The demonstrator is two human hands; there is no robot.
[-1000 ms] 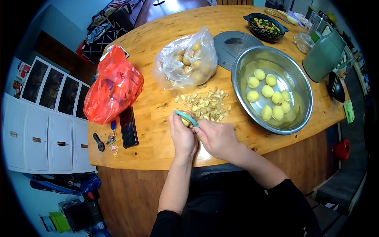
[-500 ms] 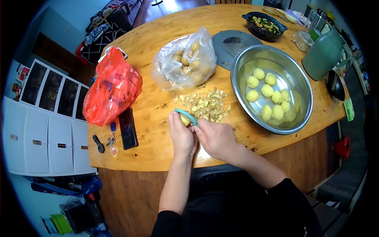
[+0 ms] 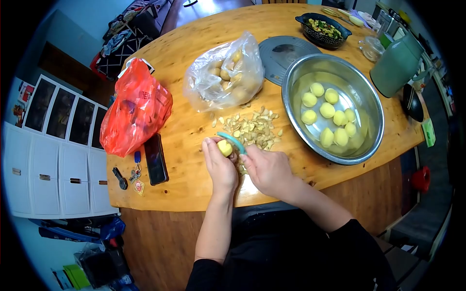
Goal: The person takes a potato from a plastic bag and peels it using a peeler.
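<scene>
Close together, left hand (image 3: 222, 169) cupping potato (image 3: 224, 147), right hand (image 3: 267, 170) gripping peeler (image 3: 234, 140)

Wall (image 3: 80, 24) pale blue from where I stand. Near floor (image 3: 160, 242) brown wood; far floor (image 3: 206, 14) shows bright glare. White cabinet (image 3: 46, 196), small handles (image 3: 44, 177), dark upper panels (image 3: 62, 103), left of big curved-edge wooden table (image 3: 194, 196).

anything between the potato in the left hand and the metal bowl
Yes: the teal peeler in the right hand is close beside the potato, on the side toward the bowl. Peelings lie beyond on the table, then the bowl's rim.
</scene>
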